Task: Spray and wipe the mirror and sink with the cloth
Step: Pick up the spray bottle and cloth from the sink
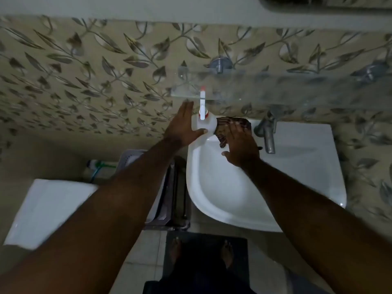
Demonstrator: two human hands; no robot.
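A white spray bottle point(204, 123) with a red-tipped nozzle stands on the back left corner of the white sink point(301, 177). My left hand point(183, 126) is wrapped around its left side, thumb across the front. A dark patterned cloth point(229, 126) lies on the sink's back rim beside the bottle. My right hand point(239, 143) rests flat on the cloth with fingers spread. Only the mirror's lower edge point(326, 2) shows at the top right.
A glass shelf point(286, 88) juts from the leaf-patterned tiled wall just above the bottle. A metal tap point(268, 134) stands right of the cloth. A white toilet tank lid point(48, 209) and a rack point(174, 187) are to the sink's left. My feet stand on a dark mat point(205, 255).
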